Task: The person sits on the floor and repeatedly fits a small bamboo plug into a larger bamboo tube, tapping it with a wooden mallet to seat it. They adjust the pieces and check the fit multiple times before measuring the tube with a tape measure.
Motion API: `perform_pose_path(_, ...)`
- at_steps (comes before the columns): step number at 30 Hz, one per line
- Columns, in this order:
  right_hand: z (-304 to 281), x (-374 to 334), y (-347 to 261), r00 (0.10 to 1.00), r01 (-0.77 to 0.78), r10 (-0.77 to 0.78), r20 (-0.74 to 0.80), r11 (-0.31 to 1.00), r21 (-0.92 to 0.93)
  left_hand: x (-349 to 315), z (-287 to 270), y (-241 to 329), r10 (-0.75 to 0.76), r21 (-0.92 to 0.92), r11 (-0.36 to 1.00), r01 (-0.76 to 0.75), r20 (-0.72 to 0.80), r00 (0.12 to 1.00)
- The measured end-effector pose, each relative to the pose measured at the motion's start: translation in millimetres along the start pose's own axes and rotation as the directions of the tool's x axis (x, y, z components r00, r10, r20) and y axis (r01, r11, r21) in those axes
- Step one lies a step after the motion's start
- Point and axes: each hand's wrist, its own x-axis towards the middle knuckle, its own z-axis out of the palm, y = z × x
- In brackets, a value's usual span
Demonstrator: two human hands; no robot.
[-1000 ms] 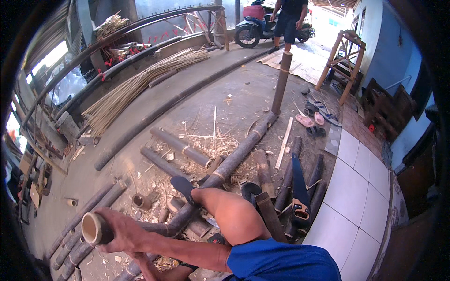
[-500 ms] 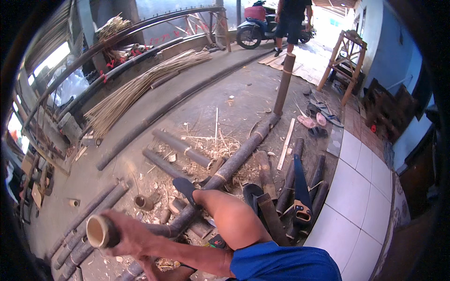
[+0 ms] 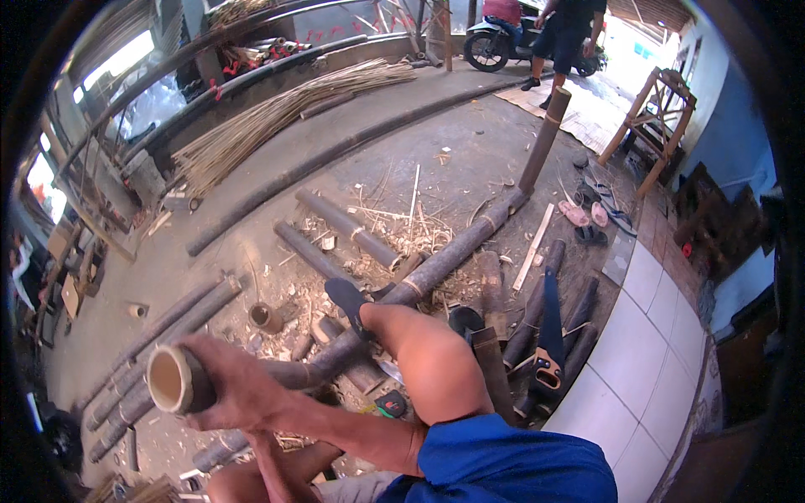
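Note:
My right hand (image 3: 235, 381) reaches across to the left. Its fingers are closed round a short hollow bamboo piece (image 3: 172, 379), whose pale open end faces left. My left forearm (image 3: 272, 469) rises from below and passes under the right one. The left hand's fingers are hidden there, so its grip does not show. Below and ahead, a long dark bamboo pole (image 3: 436, 267) lies slantwise on the floor, with my foot (image 3: 345, 303) against it. Just beyond the held piece, a short cut bamboo ring (image 3: 266, 318) lies among shavings.
A handsaw (image 3: 549, 335) rests on bamboo lengths at the right, beside white floor tiles (image 3: 646, 335). A tape measure (image 3: 391, 404) lies near my knee. More bamboo poles (image 3: 168, 352) lie at the left. Split bamboo strips (image 3: 277, 126), sandals (image 3: 587, 210) and a standing person (image 3: 570, 38) are farther off.
The view has shifted, so the floor things appear farther right. My right hand keeps its hold on the bamboo piece, which turns slightly. More of my left forearm and leg shows now.

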Motion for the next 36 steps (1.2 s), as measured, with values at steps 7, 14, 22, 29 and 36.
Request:
perform_pose_path(7,-71,-19,-55,0.952,0.296,-0.295,0.082,0.955,-0.004,18,4,76,0.162,-0.028,0.986,-0.165,-0.075,0.984)
perform_pose_path(14,-187,-114,-94,0.913,-0.023,-0.159,-0.377,0.901,-0.434,76,-69,167,0.379,-0.175,0.873,-0.456,-0.344,0.859)
perform_pose_path(22,-321,-252,-4,0.671,-0.608,0.215,-0.71,0.707,-0.361,37,-188,232,0.778,0.554,0.626,-0.548,-0.49,0.394)
perform_pose_path(29,-293,-345,179,0.686,-0.669,0.602,-0.409,0.299,-0.681,-51,-257,214,0.489,0.586,0.81,-0.015,-0.662,0.568)
perform_pose_path(36,-334,-350,235,0.64,-0.545,0.607,-0.472,-0.075,-0.835,-128,-248,216,0.185,0.59,0.73,0.345,-0.656,0.732)
